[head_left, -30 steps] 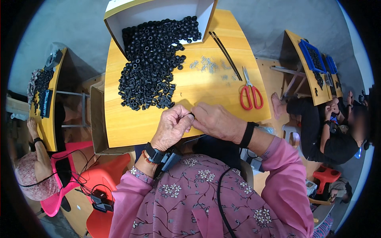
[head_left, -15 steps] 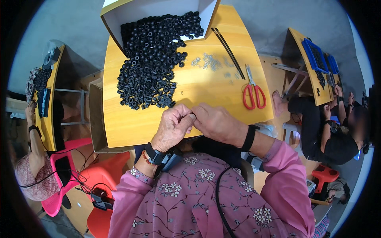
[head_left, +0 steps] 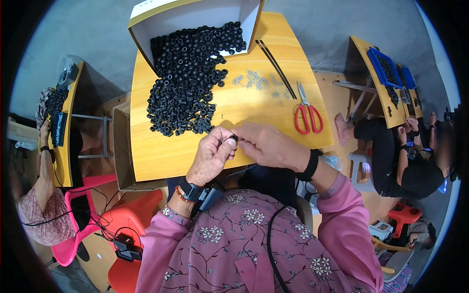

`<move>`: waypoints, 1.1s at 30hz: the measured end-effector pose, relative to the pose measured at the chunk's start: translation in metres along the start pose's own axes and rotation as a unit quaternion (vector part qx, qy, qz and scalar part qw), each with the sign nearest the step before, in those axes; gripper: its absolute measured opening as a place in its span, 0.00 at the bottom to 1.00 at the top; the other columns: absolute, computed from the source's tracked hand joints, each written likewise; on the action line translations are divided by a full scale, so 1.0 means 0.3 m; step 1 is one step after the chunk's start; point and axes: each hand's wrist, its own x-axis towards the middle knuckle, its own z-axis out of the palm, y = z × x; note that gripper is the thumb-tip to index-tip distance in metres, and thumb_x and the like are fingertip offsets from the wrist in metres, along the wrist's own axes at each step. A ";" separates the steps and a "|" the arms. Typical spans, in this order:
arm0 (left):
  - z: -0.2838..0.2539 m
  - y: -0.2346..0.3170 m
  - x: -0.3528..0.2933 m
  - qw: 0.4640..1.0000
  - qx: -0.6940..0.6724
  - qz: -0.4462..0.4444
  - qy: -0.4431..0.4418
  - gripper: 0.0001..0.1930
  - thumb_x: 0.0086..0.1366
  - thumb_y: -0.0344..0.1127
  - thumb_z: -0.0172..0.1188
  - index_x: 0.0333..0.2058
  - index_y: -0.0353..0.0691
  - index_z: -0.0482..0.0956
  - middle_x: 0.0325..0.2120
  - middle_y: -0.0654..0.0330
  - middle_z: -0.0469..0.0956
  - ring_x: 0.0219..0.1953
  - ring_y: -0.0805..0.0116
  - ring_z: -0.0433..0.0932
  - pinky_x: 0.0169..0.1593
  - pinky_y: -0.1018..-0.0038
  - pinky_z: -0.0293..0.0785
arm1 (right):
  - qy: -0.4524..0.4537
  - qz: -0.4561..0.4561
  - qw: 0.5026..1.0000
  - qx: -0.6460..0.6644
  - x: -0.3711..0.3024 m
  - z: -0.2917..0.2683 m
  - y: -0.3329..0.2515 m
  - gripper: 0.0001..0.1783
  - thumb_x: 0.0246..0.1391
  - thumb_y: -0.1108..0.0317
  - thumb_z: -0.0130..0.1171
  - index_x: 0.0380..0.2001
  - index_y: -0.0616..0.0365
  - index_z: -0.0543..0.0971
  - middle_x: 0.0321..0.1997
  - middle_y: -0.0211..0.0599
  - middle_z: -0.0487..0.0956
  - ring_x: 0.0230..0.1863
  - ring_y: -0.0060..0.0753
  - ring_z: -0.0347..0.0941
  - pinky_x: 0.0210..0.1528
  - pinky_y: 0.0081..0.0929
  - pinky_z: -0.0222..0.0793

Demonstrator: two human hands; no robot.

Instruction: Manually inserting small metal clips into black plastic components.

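Observation:
Near the front of the yellow table, my left hand [head_left: 213, 152] pinches a small round black part [head_left: 234, 138] between thumb and fingers. Close against it is my right hand [head_left: 273, 148], its fingers curled together at the part; whatever they hold is hidden. Beyond my hands spreads a big pile of small black ring-shaped parts [head_left: 183, 97], spilling from a box [head_left: 200, 13] that lies on its side. Tiny silvery metal pieces [head_left: 254, 79] are scattered to the right of the pile.
Red-handled scissors [head_left: 308, 115] and two dark sticks [head_left: 276, 69] lie on the table's right side. A carton [head_left: 124, 146] stands against its left edge. Co-workers sit at tables on both sides, the right one with blue trays [head_left: 383, 67]. Red chairs [head_left: 129, 215] stand behind left.
My hands have parted slightly, and the black part now shows at my left fingertips. My right hand has shifted a little to the right. The whole view has moved slightly.

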 end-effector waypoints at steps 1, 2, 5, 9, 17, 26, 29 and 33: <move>0.003 0.001 -0.004 0.999 0.033 0.008 -0.002 0.05 0.74 0.32 0.53 0.39 0.37 0.71 0.27 0.65 0.74 0.27 0.80 0.71 0.34 0.80 0.72 | -0.003 -0.005 1.000 0.031 0.000 -0.006 0.003 0.08 0.59 0.70 0.54 0.39 0.64 0.73 0.30 0.51 0.75 0.37 0.58 0.75 0.41 0.48 0.70; 0.006 0.002 -0.008 0.998 0.067 0.016 -0.004 0.06 0.74 0.34 0.52 0.39 0.38 0.70 0.28 0.65 0.74 0.28 0.79 0.71 0.34 0.80 0.72 | -0.003 -0.005 1.000 0.029 -0.002 -0.009 0.011 0.08 0.59 0.70 0.54 0.39 0.64 0.73 0.30 0.51 0.75 0.37 0.58 0.75 0.41 0.48 0.70; 0.004 -0.002 -0.020 0.995 0.097 0.031 -0.003 0.07 0.74 0.35 0.53 0.38 0.38 0.69 0.28 0.66 0.72 0.28 0.81 0.70 0.33 0.82 0.71 | -0.014 0.009 0.999 0.041 -0.002 -0.014 0.018 0.09 0.61 0.69 0.54 0.37 0.65 0.76 0.30 0.51 0.75 0.35 0.57 0.74 0.39 0.46 0.69; 0.002 -0.016 -0.023 0.995 0.092 0.036 -0.002 0.07 0.74 0.34 0.54 0.38 0.38 0.69 0.28 0.66 0.72 0.27 0.81 0.69 0.33 0.82 0.69 | 0.007 0.061 0.994 0.086 -0.011 -0.011 0.001 0.10 0.61 0.67 0.56 0.38 0.63 0.80 0.30 0.48 0.75 0.34 0.52 0.74 0.38 0.41 0.69; 0.010 -0.022 -0.020 0.995 0.080 0.057 0.020 0.06 0.72 0.31 0.55 0.36 0.37 0.70 0.22 0.70 0.68 0.23 0.82 0.63 0.28 0.81 0.64 | 0.070 0.016 0.993 0.099 -0.016 0.014 0.005 0.08 0.56 0.72 0.63 0.39 0.60 0.82 0.32 0.43 0.80 0.35 0.43 0.77 0.38 0.32 0.72; -0.020 0.006 -0.021 0.997 0.060 0.024 -0.039 0.07 0.75 0.36 0.52 0.40 0.39 0.69 0.28 0.66 0.73 0.29 0.80 0.70 0.35 0.81 0.71 | 0.098 0.195 0.913 0.344 -0.027 0.052 -0.021 0.04 0.58 0.75 0.64 0.36 0.63 0.82 0.29 0.30 0.79 0.29 0.19 0.74 0.33 0.21 0.70; -0.023 0.007 -0.021 0.998 0.049 0.015 -0.038 0.08 0.75 0.37 0.51 0.40 0.39 0.69 0.28 0.66 0.72 0.29 0.80 0.70 0.35 0.81 0.71 | 0.110 0.173 0.916 0.345 -0.024 0.055 -0.015 0.04 0.58 0.76 0.62 0.37 0.63 0.82 0.30 0.28 0.78 0.29 0.15 0.74 0.32 0.17 0.70; -0.022 0.005 -0.023 0.998 0.048 0.017 -0.040 0.08 0.75 0.37 0.52 0.40 0.39 0.69 0.29 0.66 0.72 0.29 0.80 0.70 0.35 0.81 0.70 | 0.097 0.135 0.928 0.332 -0.021 0.040 -0.010 0.08 0.57 0.80 0.61 0.39 0.63 0.83 0.31 0.29 0.78 0.32 0.16 0.74 0.35 0.18 0.71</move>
